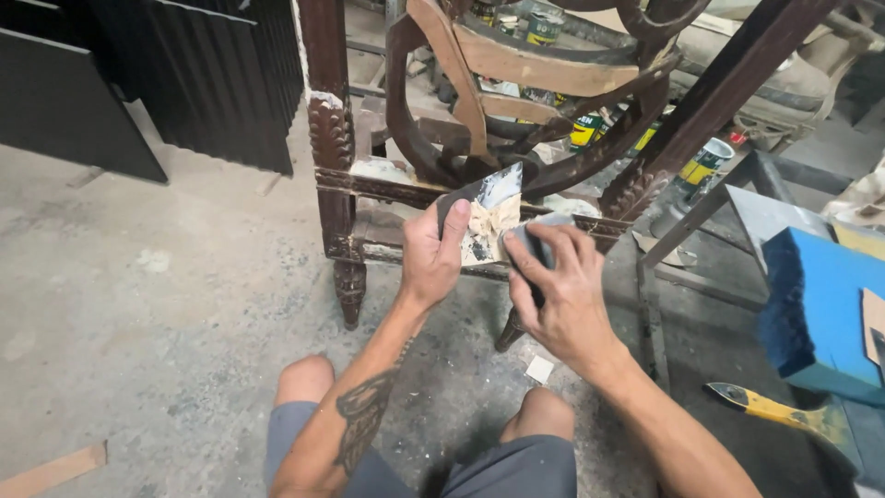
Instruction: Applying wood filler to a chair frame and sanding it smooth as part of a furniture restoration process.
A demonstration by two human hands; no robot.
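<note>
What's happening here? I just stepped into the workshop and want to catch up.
A person crouches on the concrete floor before a dark carved wooden chair frame. The left hand holds a putty knife loaded with pale filler, and the right hand holds a second grey scraper against it. Paint cans stand behind the frame, and a blue foam block and a yellow-handled tool lie on the right.

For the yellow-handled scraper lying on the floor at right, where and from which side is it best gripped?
Probably by the long yellow handle of the scraper, coming from above with the right hand. It lies flat and bare on the floor; its wider end runs under the blue box.
</note>
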